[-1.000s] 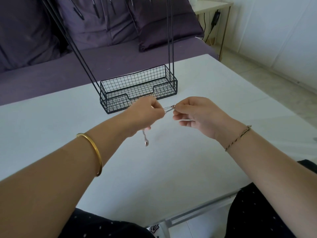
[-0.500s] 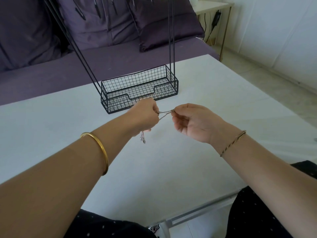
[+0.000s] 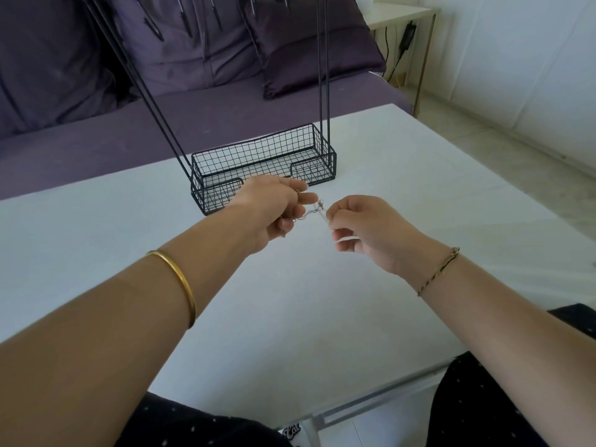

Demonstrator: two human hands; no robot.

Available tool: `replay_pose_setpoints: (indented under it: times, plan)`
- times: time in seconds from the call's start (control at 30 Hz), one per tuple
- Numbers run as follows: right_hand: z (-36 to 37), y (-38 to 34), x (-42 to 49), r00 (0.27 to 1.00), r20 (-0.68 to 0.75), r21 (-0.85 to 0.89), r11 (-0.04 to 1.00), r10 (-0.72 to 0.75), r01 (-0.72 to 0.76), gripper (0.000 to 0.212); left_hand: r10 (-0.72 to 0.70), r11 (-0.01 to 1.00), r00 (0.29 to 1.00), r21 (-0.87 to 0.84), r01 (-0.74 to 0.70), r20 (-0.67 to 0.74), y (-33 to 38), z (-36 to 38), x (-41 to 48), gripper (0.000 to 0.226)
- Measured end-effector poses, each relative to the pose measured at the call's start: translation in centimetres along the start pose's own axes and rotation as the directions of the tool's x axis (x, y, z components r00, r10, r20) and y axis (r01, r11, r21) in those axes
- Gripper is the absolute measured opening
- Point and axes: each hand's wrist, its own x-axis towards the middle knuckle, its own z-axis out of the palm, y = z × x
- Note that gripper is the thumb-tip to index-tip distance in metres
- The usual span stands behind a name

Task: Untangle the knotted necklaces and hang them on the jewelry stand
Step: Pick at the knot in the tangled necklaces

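Gold bangle [image 3: 182, 279] left, thin braided bracelet [image 3: 437, 273] right, dark white-dotted trousers [image 3: 209, 425].

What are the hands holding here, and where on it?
The left hand and right hand each pinch the knotted necklaces on either side of the tangle.

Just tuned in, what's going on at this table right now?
A person's left hand and right hand each pinch a thin tangled metal necklace chain, held between them above the white table. The knot sits in the short span between the fingertips. The black wire jewelry stand with its basket base stands just behind the hands; its top is out of frame.
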Motion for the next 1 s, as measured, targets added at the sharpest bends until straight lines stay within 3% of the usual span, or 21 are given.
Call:
replay_pose_setpoints:
  times: [0.3,0.47,0.57,0.67,0.77,0.87,1.0]
  plan:
    - [-0.18,-0.16,0.03,0.995,0.047,0.225,0.969,0.089,-0.097,0.017,0.006,1.000,0.991,-0.023,-0.003,0.130,0.14,0.40,-0.58,0.054]
    - [0.09,-0.30,-0.07,0.966,0.230,0.476,0.852,0.118,-0.217,0.017,0.007,0.999,0.973,-0.052,0.005,0.229,0.26,0.31,-0.74,0.068]
    - [0.19,-0.21,-0.13,0.960,0.238,0.568,0.780,0.150,-0.263,0.011,0.014,0.999,0.967,-0.035,-0.005,0.253,0.29,0.33,-0.82,0.068]
    - [0.13,-0.25,-0.10,0.966,0.190,0.589,0.767,0.174,-0.254,0.010,0.000,1.000,0.969,-0.002,0.001,0.245,0.13,0.25,-0.75,0.061]
    - [-0.05,-0.57,-0.01,0.977,0.132,0.628,0.749,0.168,-0.213,0.018,-0.049,0.999,0.975,0.021,0.045,0.215,-0.06,0.06,-0.72,0.039]
    - [-0.09,-0.73,-0.04,0.984,0.133,0.601,0.779,0.120,-0.176,0.020,-0.075,0.996,0.975,0.055,0.065,0.209,-0.05,0.17,-0.88,0.018]
    - [-0.06,-0.77,-0.03,0.989,0.118,0.537,0.831,0.094,-0.143,0.018,-0.059,0.996,0.981,0.073,0.046,0.182,-0.18,0.39,-0.76,0.008]
